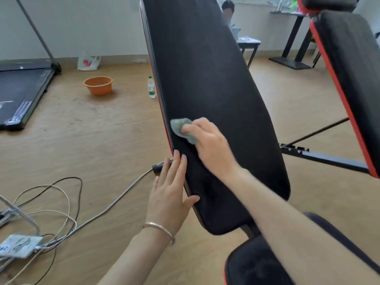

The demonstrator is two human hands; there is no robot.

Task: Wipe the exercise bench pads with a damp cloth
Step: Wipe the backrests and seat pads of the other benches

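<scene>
The back pad [205, 79] is the largest thing in view: a long, black, upholstered slab tilted up and away, running from under the person's fingers to beyond the top edge of the view. It looks firm with a little give and would probably take a hard press without shifting. That is more likely with the left hand [168, 198] laid flat on its near left edge, fingers straight and together, thumb on the face.

The seat pad [257, 264] lies below both hands, crossed by the right forearm [287, 212] and cut off at the bottom.

The cloth [181, 128], small, soft and bunched, sits against the back pad under the right hand [211, 147], whose fingers curl over it and pin it down. It is likely best held wadded like this, so no loose corner drags. Most of it is hidden beneath those blurred fingers, and its dampness cannot be judged. What supports the pad from behind cannot be seen.
</scene>
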